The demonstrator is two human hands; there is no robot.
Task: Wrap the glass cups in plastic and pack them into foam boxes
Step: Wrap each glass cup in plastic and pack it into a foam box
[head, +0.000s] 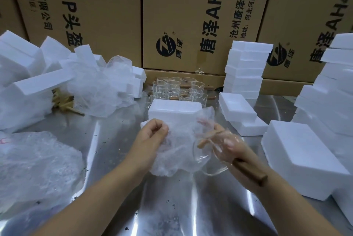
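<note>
Holding the fragile, slippery glass cup (205,161) in a curled grip above the bench's (107,140) middle, the right hand (232,147) is steadying it while the left hand (152,135) is pinching the limp plastic sheet (172,159).

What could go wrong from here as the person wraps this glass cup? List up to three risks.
The right hand alone holds the glass cup above the hard metal table; a slip could crack it.
The left hand grips the thin plastic sheet at one side, so the wrap may tear or leave glass bare.
Unwrapped cups stand crowded behind the foam box; shoving it could topple them.
</note>
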